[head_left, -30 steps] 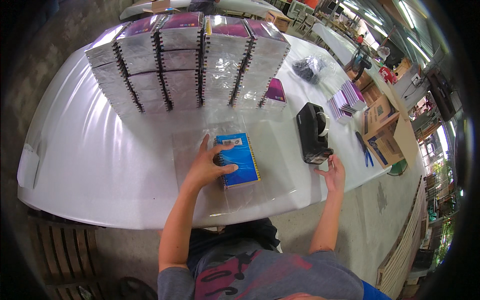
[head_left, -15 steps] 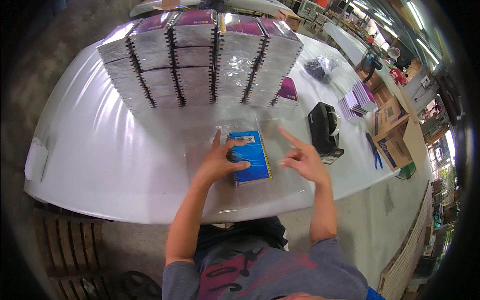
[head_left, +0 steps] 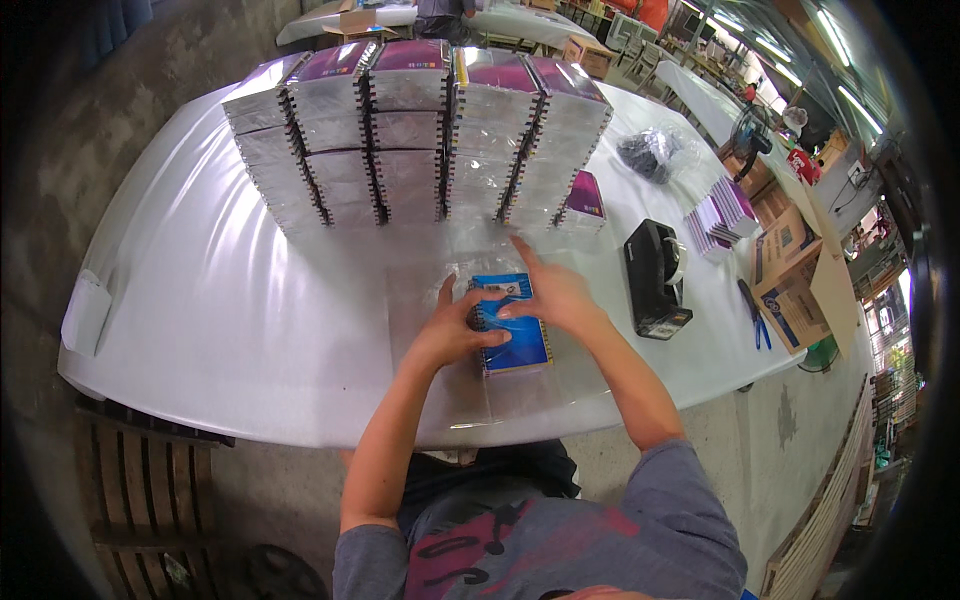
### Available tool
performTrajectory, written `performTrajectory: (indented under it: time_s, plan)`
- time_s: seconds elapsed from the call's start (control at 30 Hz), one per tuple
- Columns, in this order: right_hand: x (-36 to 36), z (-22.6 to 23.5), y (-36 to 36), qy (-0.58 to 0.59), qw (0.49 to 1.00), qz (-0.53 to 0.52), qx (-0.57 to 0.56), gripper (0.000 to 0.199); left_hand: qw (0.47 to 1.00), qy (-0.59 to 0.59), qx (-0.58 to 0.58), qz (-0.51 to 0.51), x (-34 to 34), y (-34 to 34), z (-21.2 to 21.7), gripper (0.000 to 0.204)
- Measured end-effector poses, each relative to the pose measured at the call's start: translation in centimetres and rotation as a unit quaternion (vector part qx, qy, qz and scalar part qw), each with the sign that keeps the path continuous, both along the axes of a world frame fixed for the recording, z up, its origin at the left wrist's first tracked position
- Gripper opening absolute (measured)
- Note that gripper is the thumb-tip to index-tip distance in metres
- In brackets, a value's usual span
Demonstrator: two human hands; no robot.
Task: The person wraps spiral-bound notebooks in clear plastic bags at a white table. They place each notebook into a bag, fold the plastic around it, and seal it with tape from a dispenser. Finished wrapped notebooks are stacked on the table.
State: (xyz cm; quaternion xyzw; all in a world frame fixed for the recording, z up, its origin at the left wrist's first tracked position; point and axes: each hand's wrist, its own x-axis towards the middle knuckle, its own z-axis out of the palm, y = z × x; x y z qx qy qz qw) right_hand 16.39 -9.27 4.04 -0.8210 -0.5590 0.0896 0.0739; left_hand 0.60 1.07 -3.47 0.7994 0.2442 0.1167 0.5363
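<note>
This is a packing workshop or small factory floor, open and shed-like. A long white counter (head_left: 200, 300) carries tall stacks of wrapped spiral notebooks (head_left: 420, 130) in a row, with a black tape dispenser (head_left: 655, 275) and blue scissors (head_left: 757, 325) near its edge. Cardboard boxes (head_left: 790, 280) stand beside it on a bare concrete floor (head_left: 790, 440), a wooden pallet (head_left: 140, 480) lies below, and more worktables (head_left: 500, 20) sit beyond under strip lights (head_left: 830, 30).
</note>
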Motion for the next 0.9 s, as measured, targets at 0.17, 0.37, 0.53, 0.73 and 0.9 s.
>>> performTrajectory:
  time_s: [0.17,0.37,0.53,0.73,0.9]
  plan:
    - [3.8,-6.8,-4.1,0.148,0.979,0.043,0.131,0.092,0.996,-0.007,-0.033,0.079,0.5,-2.4,-2.5,0.119]
    - [-0.8,-4.7,-6.1,0.527,0.815,-0.108,0.214,0.076,0.987,-0.143,0.041,0.063,0.4,-5.6,-1.4,0.138]
    - [-1.8,-4.0,-8.3,0.605,0.741,-0.051,0.288,0.087,0.943,-0.284,0.162,0.062,-1.2,-8.1,0.8,0.136]
    - [-3.5,-8.0,-9.6,0.565,0.783,-0.008,0.262,0.099,0.939,-0.334,-0.039,0.07,-0.7,-9.4,-2.8,0.136]
    - [-3.8,-9.4,-10.6,0.537,0.795,0.044,0.279,0.104,0.916,-0.376,-0.109,0.086,0.1,-9.3,-2.3,0.142]
